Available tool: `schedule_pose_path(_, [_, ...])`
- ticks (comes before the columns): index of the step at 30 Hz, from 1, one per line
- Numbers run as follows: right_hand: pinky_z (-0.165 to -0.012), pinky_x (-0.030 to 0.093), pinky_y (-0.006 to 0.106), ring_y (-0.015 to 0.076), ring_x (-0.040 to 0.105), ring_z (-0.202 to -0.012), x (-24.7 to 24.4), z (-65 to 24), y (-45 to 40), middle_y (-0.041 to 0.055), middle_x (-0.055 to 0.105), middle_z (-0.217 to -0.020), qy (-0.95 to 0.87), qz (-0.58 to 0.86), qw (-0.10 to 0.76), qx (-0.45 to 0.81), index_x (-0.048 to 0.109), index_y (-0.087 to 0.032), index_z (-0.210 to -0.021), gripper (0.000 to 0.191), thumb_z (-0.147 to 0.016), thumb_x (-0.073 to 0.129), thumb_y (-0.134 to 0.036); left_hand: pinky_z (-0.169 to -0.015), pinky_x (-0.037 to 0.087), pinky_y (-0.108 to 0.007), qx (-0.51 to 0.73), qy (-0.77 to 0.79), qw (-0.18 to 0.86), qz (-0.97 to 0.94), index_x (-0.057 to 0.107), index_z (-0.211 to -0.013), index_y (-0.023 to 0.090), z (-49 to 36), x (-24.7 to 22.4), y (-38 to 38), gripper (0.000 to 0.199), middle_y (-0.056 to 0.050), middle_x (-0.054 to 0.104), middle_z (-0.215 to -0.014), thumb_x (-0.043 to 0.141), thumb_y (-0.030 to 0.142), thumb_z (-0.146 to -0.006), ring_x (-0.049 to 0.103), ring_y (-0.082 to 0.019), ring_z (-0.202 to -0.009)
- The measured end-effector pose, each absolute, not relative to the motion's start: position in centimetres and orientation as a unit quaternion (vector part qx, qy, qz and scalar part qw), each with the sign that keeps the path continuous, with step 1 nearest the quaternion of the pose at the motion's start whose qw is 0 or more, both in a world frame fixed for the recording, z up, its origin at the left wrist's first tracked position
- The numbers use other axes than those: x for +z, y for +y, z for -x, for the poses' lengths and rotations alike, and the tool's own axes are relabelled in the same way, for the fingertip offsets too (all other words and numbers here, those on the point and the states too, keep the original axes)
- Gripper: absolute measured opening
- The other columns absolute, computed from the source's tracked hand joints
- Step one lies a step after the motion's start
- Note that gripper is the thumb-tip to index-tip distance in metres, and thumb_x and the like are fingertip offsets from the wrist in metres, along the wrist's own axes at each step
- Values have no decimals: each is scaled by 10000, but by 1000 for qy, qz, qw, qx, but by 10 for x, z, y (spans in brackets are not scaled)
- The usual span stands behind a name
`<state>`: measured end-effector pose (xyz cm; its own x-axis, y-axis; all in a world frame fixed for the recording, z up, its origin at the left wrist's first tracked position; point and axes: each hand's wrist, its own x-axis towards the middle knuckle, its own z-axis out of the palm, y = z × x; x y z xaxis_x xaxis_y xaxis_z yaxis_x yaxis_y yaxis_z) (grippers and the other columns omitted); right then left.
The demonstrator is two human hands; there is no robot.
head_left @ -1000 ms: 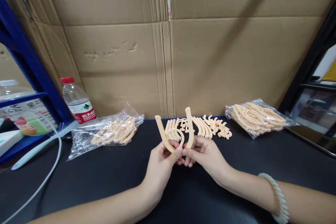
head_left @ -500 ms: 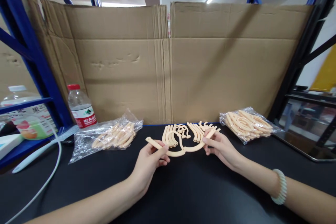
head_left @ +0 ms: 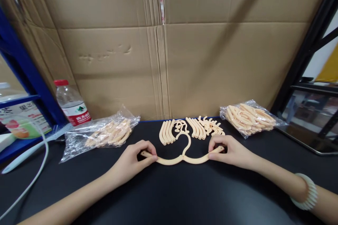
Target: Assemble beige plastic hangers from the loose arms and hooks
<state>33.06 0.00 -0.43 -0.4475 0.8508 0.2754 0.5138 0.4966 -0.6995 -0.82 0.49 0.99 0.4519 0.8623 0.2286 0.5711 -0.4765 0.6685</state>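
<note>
A cream-coloured hanger (head_left: pixel 170 161) with two curved arms and a hook lies low over the black table (head_left: pixel 169 193), its hook pointing away from me. My left hand (head_left: pixel 142 156) pinches the left arm of the hanger near its end. On the other side, my right hand (head_left: pixel 227 151) grips the right arm close to its tip. Just beyond the hook are loose curved pieces: a row on the left (head_left: pixel 167 132), a row on the right (head_left: pixel 195 128), small hooks between them, and a pile of short pieces (head_left: pixel 211 125) at the far right.
A clear bag of cream pieces (head_left: pixel 111 133) lies at the left, another bag (head_left: pixel 249 117) at the right. Behind the left bag stands a red-capped bottle (head_left: pixel 74 107). A white cable (head_left: pixel 43 161) curves along the left side. Cardboard (head_left: pixel 118 59) walls off the back.
My hands have moved apart and the hanger is lower, with its arms spread flatter. The head view has tilted down, so more of the loose pieces shows.
</note>
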Motion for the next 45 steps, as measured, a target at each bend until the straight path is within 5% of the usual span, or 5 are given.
schedule_pose_path(9, [-721, 426, 307, 172, 553, -755, -5, -330, -4, 28, 604, -782, -857, 393, 287, 167, 643, -194, -748, 138, -857, 629, -278, -756, 443, -287, 245, 369, 146, -885, 608, -837, 204, 6, 7, -5, 164, -43, 601, -888, 474, 256, -916, 553, -183, -841])
schedule_pose_path(30, [-723, 454, 328, 204, 577, -791, -11, -323, -8, 54, 615, -829, -850, 412, 296, 140, 624, -215, -811, 133, -899, 543, -272, -746, 450, -303, 250, 385, 70, -886, 601, -837, 196, 4, 4, -8, 151, -51, 606, -872, 472, 230, -908, 558, -188, -806])
schedule_pose_path(45, [-703, 457, 326, 200, 581, -777, -11, -323, -6, 49, 623, -816, -835, 443, 305, 118, 622, -216, -784, 157, -893, 523, -272, -826, 497, -345, 284, 395, 23, -873, 696, -1010, 230, 7, -4, -4, 251, -72, 634, -987, 470, 210, -902, 603, -212, -892])
